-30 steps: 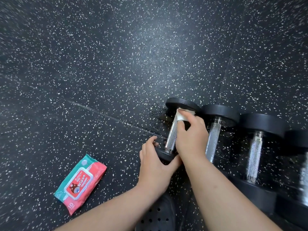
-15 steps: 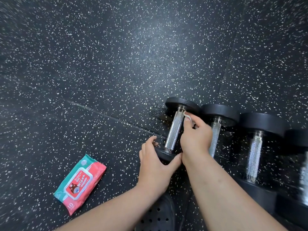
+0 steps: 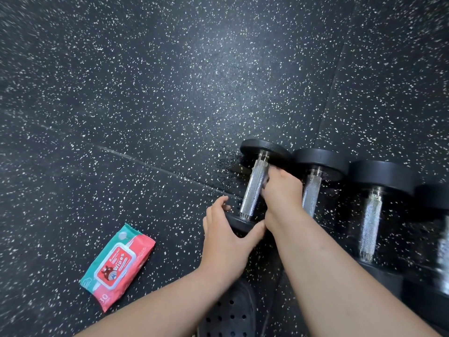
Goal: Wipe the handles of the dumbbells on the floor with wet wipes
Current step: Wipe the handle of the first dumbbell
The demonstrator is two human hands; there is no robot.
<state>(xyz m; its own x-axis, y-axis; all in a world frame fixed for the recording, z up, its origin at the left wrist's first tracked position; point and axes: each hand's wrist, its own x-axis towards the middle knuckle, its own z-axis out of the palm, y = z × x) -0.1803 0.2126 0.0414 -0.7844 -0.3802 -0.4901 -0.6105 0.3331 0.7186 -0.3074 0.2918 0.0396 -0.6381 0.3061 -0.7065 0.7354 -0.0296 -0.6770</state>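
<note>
dumbbell handle (image 3: 254,190): right grip (image 3: 283,193), curled round it, has slid down to mid-shaft, wiping; left grip (image 3: 226,234) clasps end plate (image 3: 239,223).

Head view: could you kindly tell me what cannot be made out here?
All in the head view:
Wipe: hidden, if any, under the right hand, whose fingertips blur against the handle.
Rightmost dumbbell: blurred, cut off by the right edge.
Wipes pack: small print too small.

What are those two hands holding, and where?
The left hand grips the leftmost dumbbell by its near plate. The right hand curls against its handle, blurred; a wipe cannot be told.
</note>
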